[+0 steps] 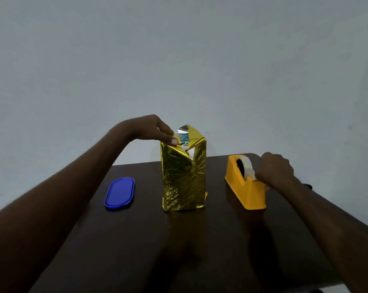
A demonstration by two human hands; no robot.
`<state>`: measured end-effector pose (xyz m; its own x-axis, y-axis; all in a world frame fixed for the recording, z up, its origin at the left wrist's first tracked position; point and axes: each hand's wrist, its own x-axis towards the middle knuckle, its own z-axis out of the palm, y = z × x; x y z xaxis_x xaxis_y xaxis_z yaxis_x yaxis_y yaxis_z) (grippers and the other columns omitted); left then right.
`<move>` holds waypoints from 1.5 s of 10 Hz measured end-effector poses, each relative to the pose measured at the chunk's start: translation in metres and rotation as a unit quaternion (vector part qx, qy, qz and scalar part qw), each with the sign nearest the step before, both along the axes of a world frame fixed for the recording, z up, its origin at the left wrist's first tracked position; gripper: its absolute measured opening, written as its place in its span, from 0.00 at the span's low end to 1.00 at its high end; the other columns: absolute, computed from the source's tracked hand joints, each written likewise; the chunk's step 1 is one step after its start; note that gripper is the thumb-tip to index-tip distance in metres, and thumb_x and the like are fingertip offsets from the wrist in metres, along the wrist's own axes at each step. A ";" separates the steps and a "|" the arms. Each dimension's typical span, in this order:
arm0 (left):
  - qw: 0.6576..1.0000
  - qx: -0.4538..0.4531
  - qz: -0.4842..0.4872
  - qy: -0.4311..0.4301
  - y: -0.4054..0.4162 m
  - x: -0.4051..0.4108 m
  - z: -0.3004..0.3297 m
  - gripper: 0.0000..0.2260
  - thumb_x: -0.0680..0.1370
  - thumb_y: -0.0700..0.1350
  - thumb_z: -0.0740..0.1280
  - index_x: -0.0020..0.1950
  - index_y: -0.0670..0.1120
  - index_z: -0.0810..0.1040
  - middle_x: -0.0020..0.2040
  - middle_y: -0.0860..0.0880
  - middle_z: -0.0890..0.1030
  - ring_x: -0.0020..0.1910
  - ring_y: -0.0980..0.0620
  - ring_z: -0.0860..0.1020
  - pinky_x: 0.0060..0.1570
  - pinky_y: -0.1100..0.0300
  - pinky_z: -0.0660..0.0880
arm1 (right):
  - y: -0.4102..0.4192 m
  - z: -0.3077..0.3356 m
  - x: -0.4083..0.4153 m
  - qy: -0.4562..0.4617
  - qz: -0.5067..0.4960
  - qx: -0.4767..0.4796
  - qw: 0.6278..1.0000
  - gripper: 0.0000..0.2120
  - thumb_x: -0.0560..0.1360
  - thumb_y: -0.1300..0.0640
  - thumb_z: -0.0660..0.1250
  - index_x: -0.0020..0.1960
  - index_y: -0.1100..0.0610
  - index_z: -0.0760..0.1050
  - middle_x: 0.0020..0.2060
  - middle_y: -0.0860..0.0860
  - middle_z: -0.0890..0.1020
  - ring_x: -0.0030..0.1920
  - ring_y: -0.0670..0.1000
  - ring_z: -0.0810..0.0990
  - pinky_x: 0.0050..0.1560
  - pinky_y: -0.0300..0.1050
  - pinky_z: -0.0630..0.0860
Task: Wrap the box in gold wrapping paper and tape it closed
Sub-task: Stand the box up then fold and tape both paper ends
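Observation:
A tall box wrapped in gold paper (184, 176) stands upright in the middle of the dark table (200, 240). Its top end is open, with silver-backed flaps sticking up and a bit of the box showing inside. My left hand (155, 130) pinches the folded paper at the top left corner of the box. My right hand (275, 170) is curled at the front of the yellow tape dispenser (245, 187), its fingers at the tape roll (245, 167) near the cutter. Whether tape is between the fingers is hidden.
A blue oval plastic lid (119, 193) lies flat on the table left of the box. The table's back edge runs just behind the box and dispenser, with a plain pale wall (178, 60) beyond. A small dark object (307, 185) peeks out behind my right wrist.

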<state>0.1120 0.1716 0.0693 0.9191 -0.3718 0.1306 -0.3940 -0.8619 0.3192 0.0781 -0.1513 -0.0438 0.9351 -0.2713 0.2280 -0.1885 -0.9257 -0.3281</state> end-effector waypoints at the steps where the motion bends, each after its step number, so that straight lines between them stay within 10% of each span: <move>1: 1.000 0.000 -0.009 -0.001 -0.007 0.001 -0.001 0.21 0.75 0.55 0.71 0.65 0.47 0.80 0.54 0.54 0.77 0.56 0.55 0.73 0.54 0.59 0.67 | -0.010 0.001 0.003 0.010 0.004 0.060 0.998 0.12 0.73 0.58 0.72 0.49 0.62 0.71 0.33 0.52 0.75 0.31 0.49 0.74 0.30 0.40 0.68; 2: 1.000 -0.001 -0.010 -0.002 -0.010 0.001 -0.001 0.20 0.75 0.54 0.71 0.65 0.48 0.80 0.55 0.53 0.77 0.56 0.55 0.73 0.50 0.61 0.68 | -0.016 0.002 0.007 0.058 0.008 0.113 0.992 0.16 0.70 0.56 0.75 0.50 0.62 0.73 0.40 0.54 0.83 0.41 0.54 0.83 0.47 0.47 0.80; 6: 1.000 -0.016 -0.012 0.004 -0.014 0.009 -0.003 0.20 0.75 0.54 0.71 0.65 0.47 0.80 0.56 0.54 0.77 0.56 0.55 0.73 0.44 0.68 0.68 | -0.015 -0.001 0.012 -0.027 -0.005 0.396 0.918 0.09 0.72 0.54 0.66 0.46 0.59 0.74 0.50 0.62 0.82 0.51 0.63 0.83 0.51 0.61 0.82; 8: 1.000 -0.023 -0.011 0.006 -0.012 0.013 -0.004 0.20 0.74 0.54 0.71 0.64 0.48 0.80 0.55 0.54 0.77 0.55 0.55 0.74 0.47 0.67 0.70 | -0.018 -0.021 -0.010 -0.099 -0.020 0.514 0.852 0.09 0.72 0.56 0.69 0.48 0.60 0.75 0.40 0.56 0.79 0.37 0.55 0.81 0.35 0.51 0.83; 10: 0.999 -0.019 -0.024 0.013 -0.014 0.008 -0.004 0.38 0.58 0.74 0.71 0.61 0.54 0.80 0.51 0.61 0.77 0.51 0.59 0.74 0.46 0.64 0.72 | -0.014 -0.057 -0.020 -0.143 -0.065 0.559 0.814 0.07 0.73 0.64 0.70 0.39 0.59 0.74 0.36 0.54 0.79 0.35 0.52 0.79 0.46 0.53 0.82; 12: 0.999 -0.021 -0.023 0.012 -0.015 0.004 -0.004 0.41 0.58 0.76 0.69 0.62 0.50 0.81 0.50 0.62 0.78 0.54 0.55 0.76 0.48 0.63 0.72 | -0.005 -0.073 -0.016 -0.142 -0.116 0.604 0.776 0.14 0.74 0.58 0.74 0.56 0.64 0.79 0.43 0.55 0.80 0.40 0.53 0.81 0.53 0.57 0.81; 15: 0.999 -0.040 -0.014 0.016 -0.014 0.003 -0.006 0.22 0.72 0.57 0.72 0.63 0.48 0.81 0.50 0.60 0.78 0.57 0.52 0.75 0.49 0.64 0.72 | 0.021 -0.090 -0.017 -0.198 -0.164 0.686 0.681 0.08 0.74 0.57 0.73 0.39 0.54 0.75 0.37 0.52 0.80 0.44 0.53 0.80 0.51 0.51 0.81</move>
